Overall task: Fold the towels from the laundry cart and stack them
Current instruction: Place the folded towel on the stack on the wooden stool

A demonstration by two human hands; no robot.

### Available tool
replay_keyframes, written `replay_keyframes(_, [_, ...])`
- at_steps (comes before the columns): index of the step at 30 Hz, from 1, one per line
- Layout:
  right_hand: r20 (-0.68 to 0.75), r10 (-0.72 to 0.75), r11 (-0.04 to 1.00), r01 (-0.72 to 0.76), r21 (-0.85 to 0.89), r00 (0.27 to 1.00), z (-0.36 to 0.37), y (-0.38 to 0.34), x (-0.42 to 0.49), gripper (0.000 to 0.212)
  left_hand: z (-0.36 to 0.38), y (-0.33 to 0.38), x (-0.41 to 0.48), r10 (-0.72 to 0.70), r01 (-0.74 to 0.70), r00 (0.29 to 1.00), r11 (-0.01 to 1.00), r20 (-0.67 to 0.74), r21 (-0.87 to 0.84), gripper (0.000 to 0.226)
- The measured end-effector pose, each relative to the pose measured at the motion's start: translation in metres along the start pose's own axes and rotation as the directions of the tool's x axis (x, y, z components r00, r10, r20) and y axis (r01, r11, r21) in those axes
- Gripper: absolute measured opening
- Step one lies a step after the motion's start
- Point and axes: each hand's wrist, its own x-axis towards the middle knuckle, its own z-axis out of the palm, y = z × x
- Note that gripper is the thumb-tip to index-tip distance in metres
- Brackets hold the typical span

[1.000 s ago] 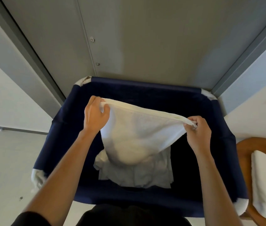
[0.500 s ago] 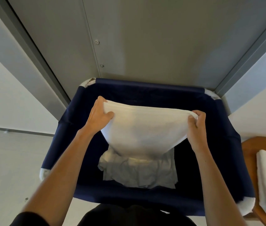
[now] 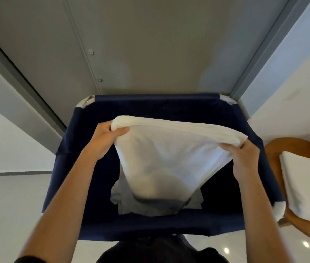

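Observation:
A white towel (image 3: 169,158) hangs doubled over above the navy laundry cart (image 3: 85,168). My left hand (image 3: 104,139) grips its upper left corner, thumb on the near side. My right hand (image 3: 243,156) grips the upper right corner, fingers curled over the folded edge. The towel's lower part droops into the cart. More crumpled white laundry (image 3: 127,204) lies at the cart's bottom, partly hidden by the held towel. A stack of folded white towels (image 3: 306,185) rests on a wooden chair at the right edge.
The wooden chair (image 3: 283,147) stands right of the cart, close to its side. A grey door (image 3: 140,44) rises just behind the cart, with white walls (image 3: 8,141) on both sides. Glossy pale floor (image 3: 8,215) lies to the left and near my body.
The towel's top edge has been folded over and thickened. Both hands rose slightly and spread it wider, and the view shifted left so more of the chair's stack shows.

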Motion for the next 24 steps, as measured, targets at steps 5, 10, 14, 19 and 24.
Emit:
replay_keyframes(5, [-0.028,-0.143,0.988,0.145,0.054,0.989,-0.016,-0.006,-0.009,0.031,0.030,0.012,0.005,0.022,-0.017,0.999,0.993,0.041,-0.116,0.019])
replay_keyframes(10, [-0.061,-0.257,0.965,0.252,-0.075,0.965,-0.042,-0.016,0.000,0.031,0.070,0.033,0.009,0.145,-0.145,0.989,0.989,0.013,-0.025,0.016])
replay_keyframes(14, [-0.153,-0.281,0.960,0.277,-0.046,0.948,-0.073,-0.031,0.011,0.019,0.112,0.051,0.007,0.224,-0.224,0.973,0.975,-0.063,0.003,0.016])
replay_keyframes(19, [-0.250,-0.240,0.958,0.270,0.093,0.938,-0.125,-0.046,0.031,0.005,0.177,0.081,0.000,0.279,-0.280,0.950,0.960,-0.142,0.016,0.014])
replay_keyframes(24, [-0.254,-0.364,0.923,0.384,0.032,0.896,-0.184,-0.070,0.055,0.013,0.246,0.112,-0.011,0.338,-0.337,0.922,0.941,-0.190,0.038,0.012])
